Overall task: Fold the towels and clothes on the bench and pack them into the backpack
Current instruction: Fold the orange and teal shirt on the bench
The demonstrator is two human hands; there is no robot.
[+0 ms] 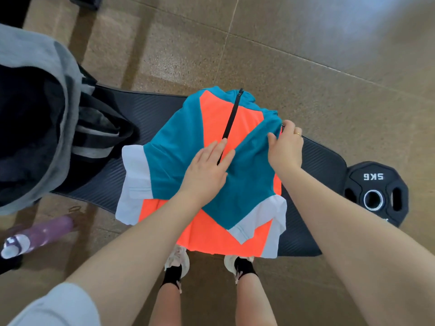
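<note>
An orange, teal and white zip jacket (219, 118) lies spread on the black padded bench (141, 109), both sleeves folded inward across its front. My left hand (207, 170) presses flat on the jacket's middle, over the black zip. My right hand (286, 144) pinches the teal sleeve fabric at the jacket's right shoulder. A grey and black backpack (42, 128) stands open at the bench's left end, its dark inside showing.
A black 5 kg weight plate (376, 191) lies on the floor by the bench's right end. A purple water bottle (35, 236) lies on the floor at the lower left. My feet (207, 262) stand just in front of the bench, on brown tiles.
</note>
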